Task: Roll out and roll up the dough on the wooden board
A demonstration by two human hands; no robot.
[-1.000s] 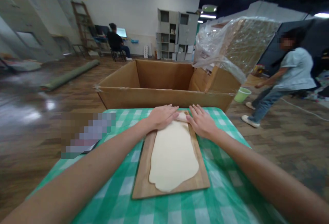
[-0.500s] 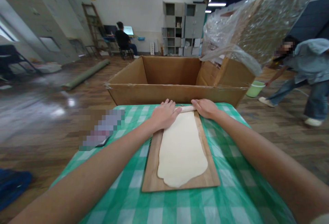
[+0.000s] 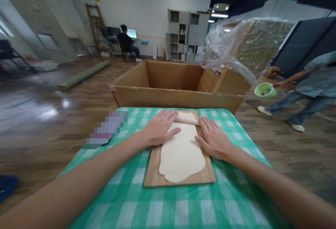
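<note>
A pale, flattened sheet of dough (image 3: 181, 155) lies lengthwise on a wooden board (image 3: 153, 176). Across its far part sits a light-coloured rolling pin (image 3: 187, 118), with some dough showing beyond it. My left hand (image 3: 161, 128) rests over the pin's left end, fingers stretched flat and thumb out above the dough. At the pin's right end, my right hand (image 3: 215, 138) lies with straight fingers on it and the thumb over the dough's edge. Both ends of the pin are hidden under my fingers.
A green-and-white checked cloth (image 3: 168, 208) covers the table. A blurred-out flat object (image 3: 106, 129) lies at its left edge. Beyond the table stands a large open cardboard box (image 3: 173, 96). To the right, a person (image 3: 317, 78) holds a green bucket (image 3: 265, 90); another person (image 3: 127, 43) sits far back.
Both hands and the rolling pin have come back toward me along the dough from the board's far end. The person at right has moved and the bucket is now tilted.
</note>
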